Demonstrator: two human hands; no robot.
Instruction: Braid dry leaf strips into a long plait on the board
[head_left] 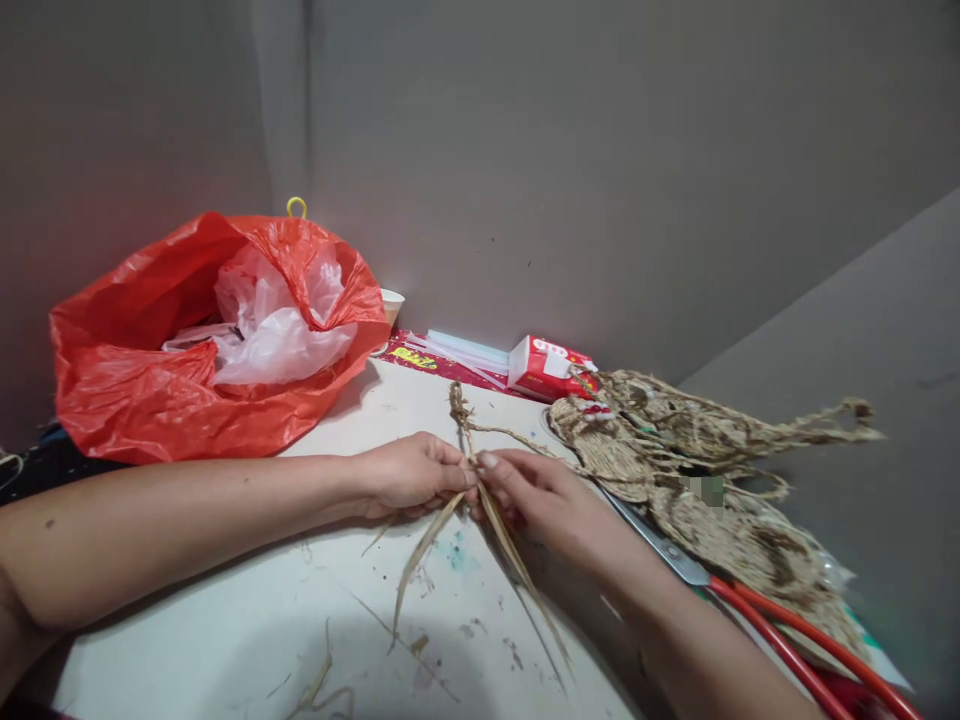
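Observation:
My left hand (420,474) and my right hand (541,492) meet over the white tabletop, thumbs and fingers pinched at one spot on a thin straw cord (465,428). From below the pinch, loose dry straw strands (429,556) fan out toward me in two bunches. The far end of the cord lies on the table as a knotted tuft (457,400). A thin twisted strand runs from there to the right, toward a pile of woven straw pieces (611,450) beside my right hand. My fingers partly hide the joint between the strands.
Large red-handled shears (675,556) lie under my right forearm, partly beneath the woven pieces. A red plastic bag (150,400) with white bags inside stands at back left. Behind are a paper cup (391,303), a tissue pack (546,368) and pale strips (465,352). Straw scraps (324,672) lie in front.

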